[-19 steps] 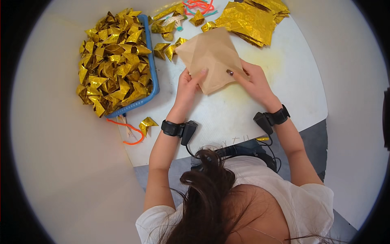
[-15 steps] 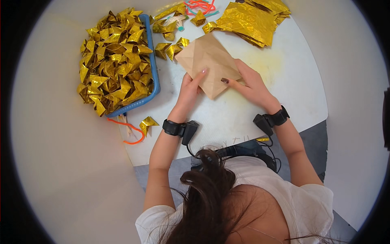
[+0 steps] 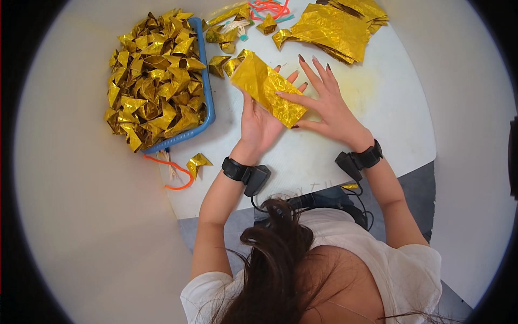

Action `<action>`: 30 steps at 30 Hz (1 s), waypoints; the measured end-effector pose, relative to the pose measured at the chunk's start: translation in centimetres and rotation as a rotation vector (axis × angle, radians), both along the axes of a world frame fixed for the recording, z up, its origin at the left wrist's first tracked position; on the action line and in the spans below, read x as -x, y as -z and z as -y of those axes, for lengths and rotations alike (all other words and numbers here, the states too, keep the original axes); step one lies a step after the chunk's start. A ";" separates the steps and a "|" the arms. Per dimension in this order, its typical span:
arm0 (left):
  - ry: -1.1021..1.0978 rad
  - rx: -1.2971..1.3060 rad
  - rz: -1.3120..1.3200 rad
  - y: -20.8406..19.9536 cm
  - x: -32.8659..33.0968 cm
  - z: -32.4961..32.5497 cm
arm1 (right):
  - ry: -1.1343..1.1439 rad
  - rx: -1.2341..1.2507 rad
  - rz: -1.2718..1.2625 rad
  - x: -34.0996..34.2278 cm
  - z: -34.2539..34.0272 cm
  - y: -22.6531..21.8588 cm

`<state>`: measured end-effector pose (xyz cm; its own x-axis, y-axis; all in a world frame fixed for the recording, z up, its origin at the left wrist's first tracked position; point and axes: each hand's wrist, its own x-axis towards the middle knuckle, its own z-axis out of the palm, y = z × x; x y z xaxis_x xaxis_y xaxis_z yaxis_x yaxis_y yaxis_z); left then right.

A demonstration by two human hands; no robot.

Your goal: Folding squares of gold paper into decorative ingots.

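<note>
A gold foil paper (image 3: 268,89), folded into a narrow strip, lies across my left hand (image 3: 260,128). That palm faces up beneath it, with the thumb by its left edge and the fingertips showing past the far edge. My right hand (image 3: 334,110) has its fingers spread, the index finger touching the foil's face and the thumb at its lower right corner. Just beyond the strip sit small folded gold pieces (image 3: 219,66), partly hidden by it.
A blue basket (image 3: 208,102) heaped with folded gold foil pieces (image 3: 156,81) stands at the left. Flat gold sheets (image 3: 334,31) are stacked at the far right. Orange and teal pipe cleaners (image 3: 268,8) lie at the back. One folded piece (image 3: 198,165) and an orange pipe cleaner (image 3: 186,175) lie near left.
The paper, earlier a wider sheet with its brown side up in both hands, is now a narrow strip showing gold. My right hand's fingers have spread; my left palm has turned up.
</note>
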<state>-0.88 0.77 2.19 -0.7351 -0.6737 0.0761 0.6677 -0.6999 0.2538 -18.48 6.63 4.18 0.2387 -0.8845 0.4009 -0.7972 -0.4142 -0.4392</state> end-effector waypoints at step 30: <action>-0.342 0.576 0.521 0.7 -1.1 1.4 | 0.128 -0.578 1.316 3.7 0.3 2.0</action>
